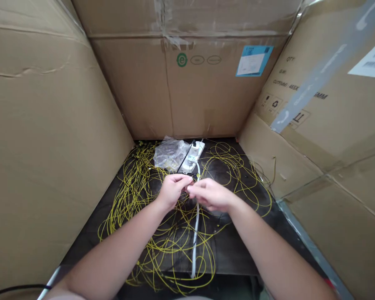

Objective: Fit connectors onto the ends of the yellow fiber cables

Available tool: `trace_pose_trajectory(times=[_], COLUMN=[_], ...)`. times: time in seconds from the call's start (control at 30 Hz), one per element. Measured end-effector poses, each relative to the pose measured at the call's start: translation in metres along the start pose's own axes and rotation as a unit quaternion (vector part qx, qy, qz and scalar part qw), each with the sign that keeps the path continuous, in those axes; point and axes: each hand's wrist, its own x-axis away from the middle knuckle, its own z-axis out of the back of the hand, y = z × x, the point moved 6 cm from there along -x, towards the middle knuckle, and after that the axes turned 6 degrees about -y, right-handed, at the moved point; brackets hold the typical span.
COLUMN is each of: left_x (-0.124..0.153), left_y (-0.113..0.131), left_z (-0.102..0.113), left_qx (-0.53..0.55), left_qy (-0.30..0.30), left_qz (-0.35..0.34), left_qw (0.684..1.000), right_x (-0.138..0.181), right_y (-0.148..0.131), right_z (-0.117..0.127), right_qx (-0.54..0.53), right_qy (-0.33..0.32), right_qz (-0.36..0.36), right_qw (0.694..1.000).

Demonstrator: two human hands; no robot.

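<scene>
My left hand and my right hand meet at the middle of the dark table, fingertips almost touching. Each is closed in a pinch, thumb against fingers. What they hold between them is too small and covered to make out. Thin yellow wires lie in loose tangled loops around and beneath both hands. Just beyond the fingers is a white power strip with a black plug in its far end. Its white cord runs under my hands toward the front edge.
A crumpled clear plastic bag lies left of the power strip. Cardboard walls enclose the table at the left, back and right. More yellow wire loops spread at the back right, some reaching the right wall.
</scene>
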Motion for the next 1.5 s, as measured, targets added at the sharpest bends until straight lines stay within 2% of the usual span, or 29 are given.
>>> trace_pose_trajectory(times=[0.1, 0.17, 0.3, 0.47, 0.57, 0.73, 0.93, 1.13, 1.27, 1.37, 1.43, 1.5], left_x=[0.001, 0.002, 0.002, 0.002, 0.003, 0.004, 0.005, 0.006, 0.008, 0.008, 0.008, 0.008], left_y=[0.001, -0.001, -0.004, 0.002, 0.006, 0.010, 0.014, 0.017, 0.018, 0.017, 0.017, 0.016], left_z=[0.010, 0.012, 0.013, 0.010, 0.008, 0.008, 0.008, 0.008, 0.007, 0.008, 0.008, 0.010], left_qx=[-0.012, -0.027, -0.075, -0.162, -0.196, -0.232, -0.274, -0.273, -0.281, -0.293, -0.297, -0.294], left_qy=[0.043, 0.045, 0.035, 0.005, -0.005, 0.009, 0.014, 0.012, 0.016, 0.026, 0.031, 0.037], left_qz=[-0.029, -0.031, -0.034, -0.060, -0.075, -0.098, -0.119, -0.124, -0.132, -0.122, -0.115, -0.108], left_qw=[0.999, 0.998, 0.996, 0.985, 0.978, 0.968, 0.954, 0.954, 0.951, 0.948, 0.947, 0.949], right_x=[-0.001, -0.005, -0.011, -0.014, -0.015, -0.015, -0.014, -0.014, -0.013, -0.010, -0.007, -0.004], right_y=[0.000, -0.002, -0.001, 0.005, 0.008, 0.010, 0.009, 0.010, 0.008, 0.006, 0.000, -0.011], right_z=[0.020, 0.023, 0.017, 0.012, 0.014, 0.018, 0.017, 0.015, 0.020, 0.027, 0.031, 0.029], right_qx=[-0.133, -0.165, -0.199, -0.262, -0.295, -0.297, -0.298, -0.279, -0.190, -0.017, 0.149, 0.324], right_qy=[0.094, 0.115, 0.109, 0.077, 0.080, 0.113, 0.106, 0.089, 0.137, 0.202, 0.253, 0.289], right_qz=[0.016, 0.061, 0.113, 0.092, 0.076, 0.057, 0.054, 0.067, 0.097, 0.111, 0.136, 0.176], right_qw=[0.987, 0.978, 0.967, 0.958, 0.949, 0.946, 0.947, 0.954, 0.967, 0.973, 0.946, 0.883])
